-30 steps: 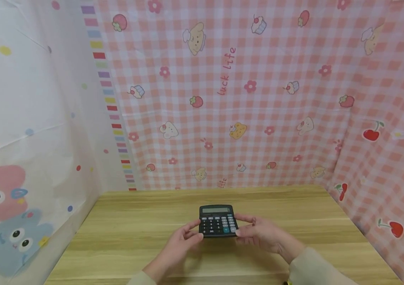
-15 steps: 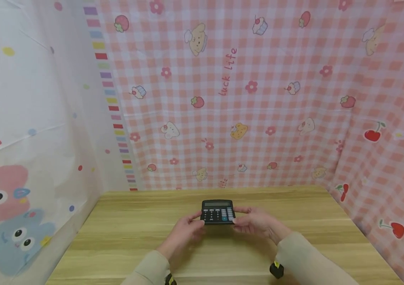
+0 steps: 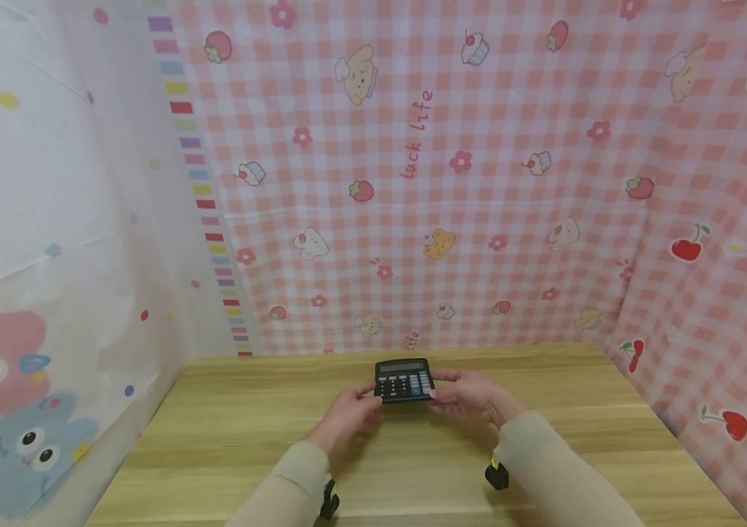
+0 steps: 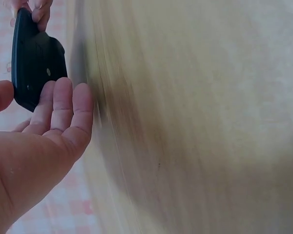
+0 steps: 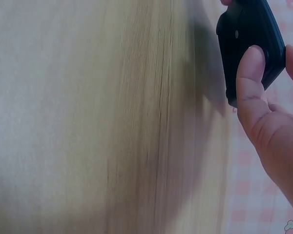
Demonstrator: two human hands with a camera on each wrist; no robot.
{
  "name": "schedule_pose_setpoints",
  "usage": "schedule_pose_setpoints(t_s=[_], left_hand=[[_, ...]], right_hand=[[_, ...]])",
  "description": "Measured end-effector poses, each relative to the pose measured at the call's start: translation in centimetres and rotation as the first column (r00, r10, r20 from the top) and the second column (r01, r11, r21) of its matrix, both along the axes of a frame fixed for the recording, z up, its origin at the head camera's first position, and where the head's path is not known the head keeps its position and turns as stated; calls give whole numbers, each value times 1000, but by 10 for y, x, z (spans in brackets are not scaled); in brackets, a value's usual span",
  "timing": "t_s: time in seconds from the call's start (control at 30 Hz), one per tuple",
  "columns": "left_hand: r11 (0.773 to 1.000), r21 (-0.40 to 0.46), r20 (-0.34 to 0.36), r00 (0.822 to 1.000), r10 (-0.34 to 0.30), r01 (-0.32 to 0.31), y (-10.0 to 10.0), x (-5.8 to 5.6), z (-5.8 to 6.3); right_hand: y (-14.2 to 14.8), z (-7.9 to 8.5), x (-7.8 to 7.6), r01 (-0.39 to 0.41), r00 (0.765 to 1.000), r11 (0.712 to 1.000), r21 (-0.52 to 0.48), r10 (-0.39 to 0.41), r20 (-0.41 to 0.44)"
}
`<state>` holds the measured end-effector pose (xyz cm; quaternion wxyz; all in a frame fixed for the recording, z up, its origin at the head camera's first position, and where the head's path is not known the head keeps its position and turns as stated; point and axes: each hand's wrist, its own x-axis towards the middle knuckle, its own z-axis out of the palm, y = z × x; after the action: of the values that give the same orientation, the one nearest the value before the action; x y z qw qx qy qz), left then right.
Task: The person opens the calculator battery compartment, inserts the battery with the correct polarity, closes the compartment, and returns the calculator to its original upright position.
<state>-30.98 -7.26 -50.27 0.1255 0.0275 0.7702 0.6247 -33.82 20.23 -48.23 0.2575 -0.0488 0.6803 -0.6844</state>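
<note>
A black desk calculator [image 3: 403, 381] with a grey display and a block of dark, light and teal keys is held between both hands, face toward the head camera. My left hand [image 3: 349, 413] grips its left edge, thumb at the front corner. On the opposite side my right hand [image 3: 470, 395] pinches the right edge, thumb by the lower keys. The left wrist view shows the dark underside of the calculator [image 4: 36, 61] raised over the wood, with fingertips [image 4: 62, 90] beneath it. From the right wrist, a finger [image 5: 252, 63] presses against the calculator's back [image 5: 239, 29].
The wood-grain table [image 3: 228, 439] reaches back to a pink checked cloth [image 3: 413, 278] hanging behind it. A white cartoon-printed cloth [image 3: 103, 307] borders the left, and a cherry-printed cloth [image 3: 696, 329] the right. Black wrist devices [image 3: 497, 474] hang below the sleeves.
Both hands have carried the calculator away from the body, toward the back of the table. Its face now looks shorter in the head view, and more of both sleeves shows.
</note>
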Motion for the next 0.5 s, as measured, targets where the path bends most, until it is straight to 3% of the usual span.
schedule_pose_setpoints(t_s=[0.5], left_hand=[[998, -51, 8, 1000, 24, -23, 10, -10, -2]], right_hand=[[0, -14, -7, 88, 996, 995, 50, -89, 11]])
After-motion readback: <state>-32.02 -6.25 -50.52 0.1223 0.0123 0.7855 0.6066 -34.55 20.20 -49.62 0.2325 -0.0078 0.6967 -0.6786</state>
